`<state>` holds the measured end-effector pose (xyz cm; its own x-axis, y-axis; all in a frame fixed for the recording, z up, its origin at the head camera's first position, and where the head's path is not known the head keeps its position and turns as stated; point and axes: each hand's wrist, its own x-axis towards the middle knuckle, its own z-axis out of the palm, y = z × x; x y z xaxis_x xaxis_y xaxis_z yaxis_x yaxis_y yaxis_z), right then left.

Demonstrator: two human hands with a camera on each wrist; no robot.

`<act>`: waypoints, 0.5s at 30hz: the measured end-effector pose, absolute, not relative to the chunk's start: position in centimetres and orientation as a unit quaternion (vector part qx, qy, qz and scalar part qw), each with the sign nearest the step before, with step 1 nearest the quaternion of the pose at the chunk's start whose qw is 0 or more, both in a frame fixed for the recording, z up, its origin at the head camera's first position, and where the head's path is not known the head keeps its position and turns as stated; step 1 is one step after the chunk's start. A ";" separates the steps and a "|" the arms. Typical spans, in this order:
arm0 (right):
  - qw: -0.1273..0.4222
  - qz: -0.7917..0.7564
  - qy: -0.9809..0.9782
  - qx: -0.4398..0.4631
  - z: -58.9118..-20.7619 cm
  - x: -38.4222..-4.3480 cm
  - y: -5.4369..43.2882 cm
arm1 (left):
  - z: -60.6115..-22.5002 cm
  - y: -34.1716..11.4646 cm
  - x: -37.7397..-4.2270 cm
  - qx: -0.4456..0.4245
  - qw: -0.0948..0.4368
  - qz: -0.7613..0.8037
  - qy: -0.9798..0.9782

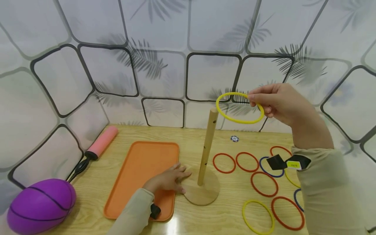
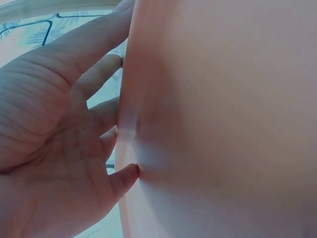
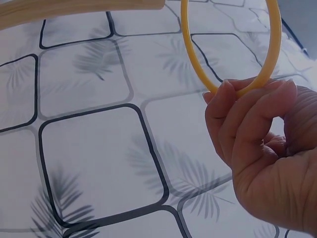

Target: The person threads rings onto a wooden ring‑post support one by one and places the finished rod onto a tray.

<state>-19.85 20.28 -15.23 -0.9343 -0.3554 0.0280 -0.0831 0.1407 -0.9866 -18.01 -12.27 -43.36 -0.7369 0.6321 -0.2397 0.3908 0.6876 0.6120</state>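
Presently, a yellow ring is being held in the air beside the top of a wooden post, not around it; in the right wrist view, a gap is being shown between the two. The ring is being pinched by the thumb and fingers of the right hand. Since only one edge is being gripped, the far side is being left unsupported, so a slip or twist could tip or drop the ring. Were it carried leftward too low, the post could be struck and rocked. The round base is being touched at its left edge by the left hand, whose loosely spread fingers are not being wrapped round anything; if pressure is being applied unevenly, the base might be slid. An orange tray is being overlapped by that hand and could be nudged. Rightward, red rings, blue rings and other yellow rings are being spread over the table, near a chip; a dropped ring could be lost among them. Leftward, a purple ball and a pink pump are lying well apart.
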 end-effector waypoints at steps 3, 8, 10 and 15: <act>0.114 -0.634 0.749 -0.154 -15.4 -20.0 19.3 | -43.3 -12.4 -17.9 0.288 0.224 0.274 0.890; 0.130 -0.629 0.748 -0.167 -16.0 -20.2 18.1 | -43.1 -12.4 -17.7 0.279 0.235 0.279 0.888; 0.136 -0.629 0.745 -0.173 -16.4 -20.3 17.7 | -43.1 -12.4 -17.7 0.275 0.238 0.278 0.889; 0.143 -0.627 0.745 -0.175 -17.6 -20.3 17.1 | -43.1 -12.4 -17.7 0.273 0.235 0.275 0.892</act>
